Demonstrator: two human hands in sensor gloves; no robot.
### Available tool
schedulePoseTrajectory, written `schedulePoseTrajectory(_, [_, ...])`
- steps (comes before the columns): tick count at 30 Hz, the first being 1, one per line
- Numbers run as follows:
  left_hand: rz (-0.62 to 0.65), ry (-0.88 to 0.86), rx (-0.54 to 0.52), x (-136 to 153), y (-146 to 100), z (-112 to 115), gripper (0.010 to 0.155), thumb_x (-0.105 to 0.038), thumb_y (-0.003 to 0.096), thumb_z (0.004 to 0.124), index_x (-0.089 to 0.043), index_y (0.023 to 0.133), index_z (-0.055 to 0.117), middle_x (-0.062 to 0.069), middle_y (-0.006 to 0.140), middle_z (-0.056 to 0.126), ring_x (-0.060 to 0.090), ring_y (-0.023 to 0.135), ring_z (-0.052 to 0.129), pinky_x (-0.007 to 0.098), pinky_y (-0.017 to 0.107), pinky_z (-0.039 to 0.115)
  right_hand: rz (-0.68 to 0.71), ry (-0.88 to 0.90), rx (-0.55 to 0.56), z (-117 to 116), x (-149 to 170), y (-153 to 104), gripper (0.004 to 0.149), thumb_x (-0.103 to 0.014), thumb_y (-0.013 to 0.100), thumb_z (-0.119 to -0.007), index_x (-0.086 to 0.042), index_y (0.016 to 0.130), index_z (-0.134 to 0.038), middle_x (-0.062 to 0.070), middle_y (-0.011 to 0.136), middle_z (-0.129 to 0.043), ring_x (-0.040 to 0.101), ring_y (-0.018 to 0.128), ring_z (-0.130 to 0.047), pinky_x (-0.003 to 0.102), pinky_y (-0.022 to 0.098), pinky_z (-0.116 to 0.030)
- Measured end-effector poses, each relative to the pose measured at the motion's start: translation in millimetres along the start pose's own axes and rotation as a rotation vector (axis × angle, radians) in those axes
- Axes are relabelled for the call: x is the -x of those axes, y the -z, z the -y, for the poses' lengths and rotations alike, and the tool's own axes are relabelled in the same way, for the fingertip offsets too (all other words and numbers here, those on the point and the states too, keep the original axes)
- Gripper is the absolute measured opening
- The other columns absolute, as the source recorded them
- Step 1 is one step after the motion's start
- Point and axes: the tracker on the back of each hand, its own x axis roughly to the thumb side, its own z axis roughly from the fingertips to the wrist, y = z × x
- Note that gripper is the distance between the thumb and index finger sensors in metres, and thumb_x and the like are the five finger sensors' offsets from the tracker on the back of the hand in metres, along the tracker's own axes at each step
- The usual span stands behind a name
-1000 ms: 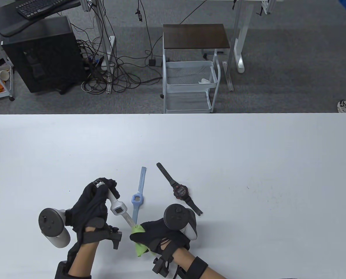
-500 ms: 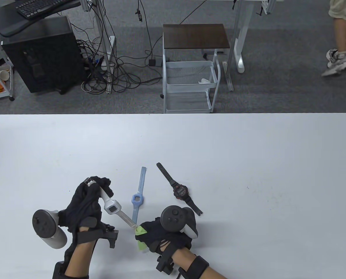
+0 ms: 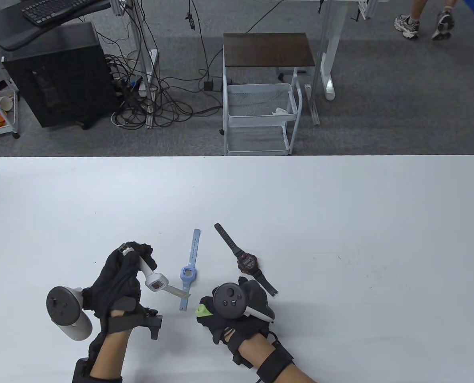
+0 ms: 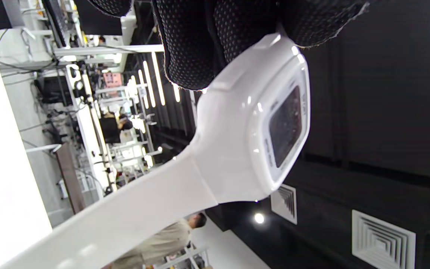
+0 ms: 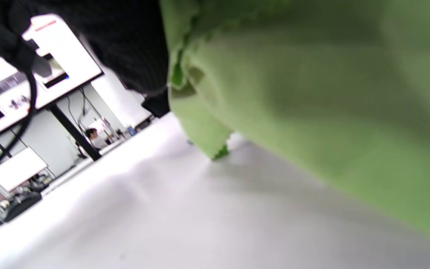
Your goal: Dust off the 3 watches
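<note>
Green cloth [image 3: 203, 309] mostly hidden under the right hand [image 3: 237, 309].

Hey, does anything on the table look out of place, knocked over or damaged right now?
Nothing stands out. The blue watch and black watch lie flat on the table, apart. The left hand holds the white watch by its strap; the right hand holds the green cloth.

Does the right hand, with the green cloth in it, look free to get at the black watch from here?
Probably yes. The right hand grips the green cloth close beside the black watch, which lies uncovered on the table with nothing between them.
</note>
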Motion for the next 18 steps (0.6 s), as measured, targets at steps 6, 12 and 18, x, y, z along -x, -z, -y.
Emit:
schedulePoseTrajectory(6, [-0.008,0.007,-0.009,3,0,-1,0.048,-0.054,0.0606,0.068,-0.019,0.093,0.071,-0.013,0.072,0.095,0.015,0.089,0.09,0.059,0.078,0.052,-0.026,-0.098,-0.048,-5,5,3,0.058,-0.047,0.04,-0.086,-0.012,0.086,-0.086,0.033,0.098,-0.063,0.06,0.085,-0.053,0.078,0.055,-0.021])
schedulePoseTrajectory(12, [-0.014,0.01,0.002,4,0,0,0.048,-0.054,0.0605,0.068,-0.019,0.093,0.071,-0.013,0.072,0.095,0.015,0.089,0.09,0.059,0.078,0.052,-0.039,-0.125,-0.082,-11,7,4,0.064,-0.048,0.039,-0.087,-0.014,0.092,-0.078,0.033,0.101,-0.057,0.06,0.087,-0.048,0.078,0.055,-0.02])
schedulePoseTrajectory(18, [-0.017,0.016,0.019,5,0,3,0.048,-0.054,0.0606,0.068,-0.019,0.093,0.071,-0.013,0.072,0.095,0.015,0.089,0.09,0.059,0.078,0.052,-0.047,-0.159,-0.114,-14,8,5,0.073,-0.05,0.039,-0.087,-0.013,0.098,-0.067,0.032,0.104,-0.05,0.06,0.089,-0.043,0.078,0.055,-0.018])
